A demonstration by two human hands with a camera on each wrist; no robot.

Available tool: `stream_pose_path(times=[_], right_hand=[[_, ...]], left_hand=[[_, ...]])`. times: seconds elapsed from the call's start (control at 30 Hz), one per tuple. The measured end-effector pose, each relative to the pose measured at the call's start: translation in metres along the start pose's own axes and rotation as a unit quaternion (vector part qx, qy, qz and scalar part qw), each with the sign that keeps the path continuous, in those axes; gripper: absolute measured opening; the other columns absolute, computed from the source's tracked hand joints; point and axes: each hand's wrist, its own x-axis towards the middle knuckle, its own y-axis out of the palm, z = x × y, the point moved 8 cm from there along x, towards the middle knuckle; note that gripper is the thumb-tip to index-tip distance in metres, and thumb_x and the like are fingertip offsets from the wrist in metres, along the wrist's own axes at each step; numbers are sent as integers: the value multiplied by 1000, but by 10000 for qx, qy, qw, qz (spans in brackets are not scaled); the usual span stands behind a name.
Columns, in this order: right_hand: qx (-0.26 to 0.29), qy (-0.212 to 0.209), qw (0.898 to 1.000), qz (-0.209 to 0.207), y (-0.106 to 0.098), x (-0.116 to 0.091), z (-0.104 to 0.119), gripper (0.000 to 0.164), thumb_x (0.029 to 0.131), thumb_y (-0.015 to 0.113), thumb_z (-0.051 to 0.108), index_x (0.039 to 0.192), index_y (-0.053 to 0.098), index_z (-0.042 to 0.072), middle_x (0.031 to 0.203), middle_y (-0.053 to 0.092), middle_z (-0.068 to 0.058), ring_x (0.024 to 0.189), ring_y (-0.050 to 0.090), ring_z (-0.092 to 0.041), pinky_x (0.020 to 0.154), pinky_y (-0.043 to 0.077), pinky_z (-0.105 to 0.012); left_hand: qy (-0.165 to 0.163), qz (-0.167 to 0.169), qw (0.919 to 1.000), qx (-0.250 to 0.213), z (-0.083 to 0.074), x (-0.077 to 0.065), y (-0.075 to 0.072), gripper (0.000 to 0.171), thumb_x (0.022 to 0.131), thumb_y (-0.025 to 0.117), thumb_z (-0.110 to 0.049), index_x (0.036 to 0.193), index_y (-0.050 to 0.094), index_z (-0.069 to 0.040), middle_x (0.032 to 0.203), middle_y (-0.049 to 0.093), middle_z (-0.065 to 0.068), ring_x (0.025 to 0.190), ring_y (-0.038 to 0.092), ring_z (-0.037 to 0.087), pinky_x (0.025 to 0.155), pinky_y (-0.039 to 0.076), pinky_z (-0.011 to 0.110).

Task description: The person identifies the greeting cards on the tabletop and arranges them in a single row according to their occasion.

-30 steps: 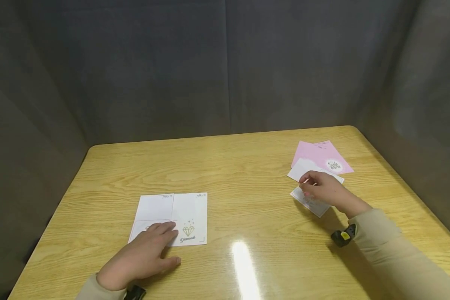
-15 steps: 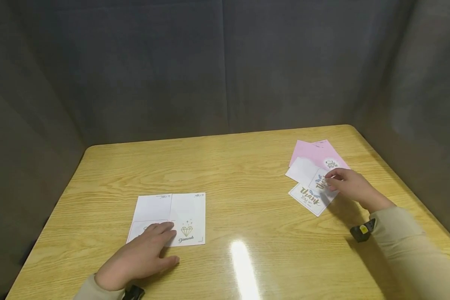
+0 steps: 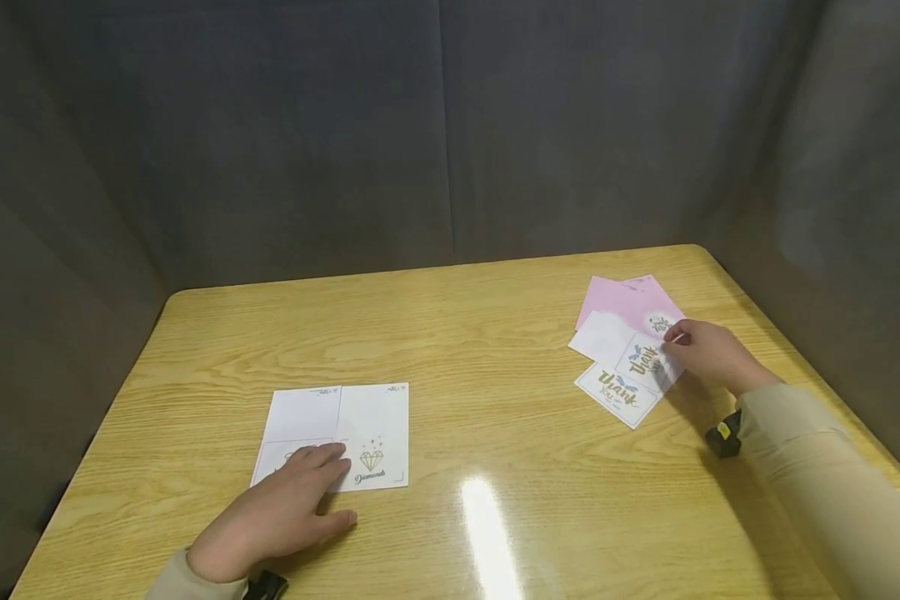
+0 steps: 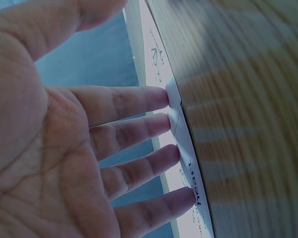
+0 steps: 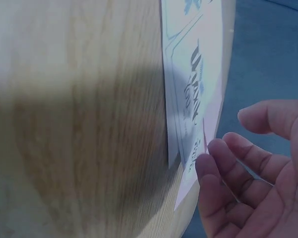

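Note:
My left hand [image 3: 281,512] rests with its fingers on the white cards at the front left. One of these, a tall white card [image 3: 390,417] with a gold diamond and the word "Diamonds", lies against a plain-topped white card [image 3: 303,412]. In the left wrist view the fingers [image 4: 139,101] are straight, tips on the paper. At the right, my right hand [image 3: 712,354] has its loosely bent fingertips at the edge of the upper "Thank" card [image 3: 603,335], thumb apart in the right wrist view. A second thank-you card [image 3: 618,398] lies partly beneath that one.
Two overlapping pink cards [image 3: 606,298] lie behind the thank-you cards, one with a round white printed patch. The wooden table [image 3: 450,350] has a bright light reflection near its front. Dark curtains [image 3: 307,142] hang around the back and sides.
My right hand has moved right and slightly back from over the thank-you cards to the upper one's edge, uncovering their print. The left hand stays on its cards.

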Motion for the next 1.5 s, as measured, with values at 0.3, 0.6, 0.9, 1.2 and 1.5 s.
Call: stream_pose_path(times=[0.3, 0.6, 0.9, 1.2, 1.5], right_hand=[[-451, -95, 9987, 214, 8, 23, 20, 40, 97, 62, 21, 116, 59, -13, 107, 65, -31, 98, 63, -44, 85, 50, -59], [-852, 57, 9957, 355, 20, 29, 23, 66, 93, 70, 36, 129, 53, -17, 116, 57, -36, 105, 55, -51, 88, 47, -63], [-1000, 295, 9920, 713, 30, 34, 19, 76, 91, 74, 45, 128, 51, -18, 121, 52, -39, 104, 53, -47, 89, 47, -61], [-949, 284, 9922, 762, 28, 35, 24, 77, 89, 76, 41, 128, 50, -20, 124, 51, -42, 110, 51, -48, 95, 46, -61], [-1032, 608, 9901, 729, 26, 35, 19, 86, 87, 78, 44, 137, 47, -19, 128, 47, -43, 108, 52, -49, 92, 46, -64]], left_hand=[[-76, -46, 9999, -83, 2, 0, -1, 67, 87, 81, -39, 136, 63, 3, 151, 49, 19, 140, 44, 40, 110, 41, 57], [-10, -13, 9999, -134, 1, 0, 3, 66, 88, 81, -38, 135, 63, 5, 150, 50, 21, 139, 44, 41, 110, 40, 57], [-12, -73, 10000, -65, 1, 1, 2, 66, 87, 81, -39, 133, 65, 5, 148, 51, 21, 138, 46, 41, 110, 41, 57], [-74, -58, 9999, -127, 0, 1, 1, 66, 87, 81, -38, 133, 65, 5, 149, 51, 21, 139, 45, 41, 110, 40, 57], [-24, -117, 9999, -109, -1, 1, 2, 65, 87, 81, -38, 132, 65, 5, 148, 51, 21, 138, 46, 41, 109, 41, 58]])
